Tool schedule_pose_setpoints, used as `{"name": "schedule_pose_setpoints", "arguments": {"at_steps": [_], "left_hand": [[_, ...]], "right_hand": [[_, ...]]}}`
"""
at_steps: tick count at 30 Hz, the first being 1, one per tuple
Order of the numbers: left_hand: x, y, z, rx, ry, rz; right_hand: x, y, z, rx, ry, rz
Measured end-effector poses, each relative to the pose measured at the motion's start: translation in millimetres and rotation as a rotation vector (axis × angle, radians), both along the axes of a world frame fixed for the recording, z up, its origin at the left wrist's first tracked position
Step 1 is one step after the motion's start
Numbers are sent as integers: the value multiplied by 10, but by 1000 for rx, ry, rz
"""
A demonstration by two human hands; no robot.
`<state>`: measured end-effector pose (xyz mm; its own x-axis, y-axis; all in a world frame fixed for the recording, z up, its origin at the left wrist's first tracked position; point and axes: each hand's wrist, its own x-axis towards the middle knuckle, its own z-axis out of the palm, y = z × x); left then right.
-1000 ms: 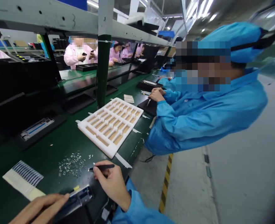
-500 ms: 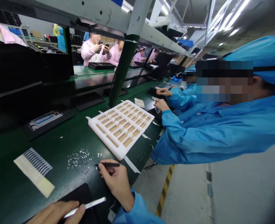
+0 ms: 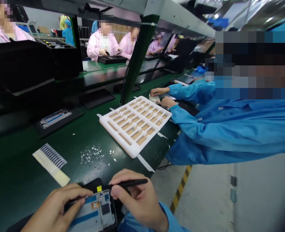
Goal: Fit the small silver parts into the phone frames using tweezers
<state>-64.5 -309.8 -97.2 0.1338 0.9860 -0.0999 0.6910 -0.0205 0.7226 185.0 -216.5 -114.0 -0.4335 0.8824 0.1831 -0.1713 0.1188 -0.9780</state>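
My left hand point(image 3: 54, 209) grips the left side of an opened phone frame point(image 3: 94, 212) lying on a black pad at the near edge of the green bench. My right hand point(image 3: 138, 199) is closed round black tweezers point(image 3: 129, 183), their tips at the frame's top edge beside a small yellow tab point(image 3: 99, 188). Just beyond the frame, several tiny silver parts point(image 3: 94, 156) lie scattered on the green surface.
A white foam tray point(image 3: 135, 120) with tan slots lies mid-bench, a striped label sheet point(image 3: 51, 159) to the left, and a phone frame on a black holder point(image 3: 56, 117) behind it. A co-worker in a blue coat point(image 3: 224, 129) leans on the bench at right. A green post point(image 3: 135, 61) rises behind.
My right hand came back from the scattered silver parts to the phone frame. My left hand turned the frame face up, its inside now showing. The view tilted down and right.
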Motion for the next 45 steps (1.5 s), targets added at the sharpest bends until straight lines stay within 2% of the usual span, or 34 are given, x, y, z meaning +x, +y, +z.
{"name": "schedule_pose_setpoints", "arguments": {"at_steps": [3, 6, 14, 21, 26, 34, 39, 45], "left_hand": [[60, 61, -3, -226, -105, 49], [104, 75, -3, -325, -124, 70], [92, 53, -69, -318, -127, 64], [117, 43, -86, -319, -87, 69], [159, 46, -104, -302, -62, 115], [182, 51, -241, -250, -75, 161], [237, 37, -243, -218, -58, 235], [193, 21, -287, -223, -57, 211]], "right_hand": [[-45, -58, 54, 19, -83, 113], [-108, -67, 17, 10, -160, 155], [-188, -80, -31, -15, -284, 146], [-195, -108, -68, -45, -291, 110], [-188, -129, -66, 14, -258, 76], [-199, -144, -39, 48, -246, 48], [-188, -157, -42, 115, -226, 19], [-166, -185, -65, 243, -164, -5]]}}
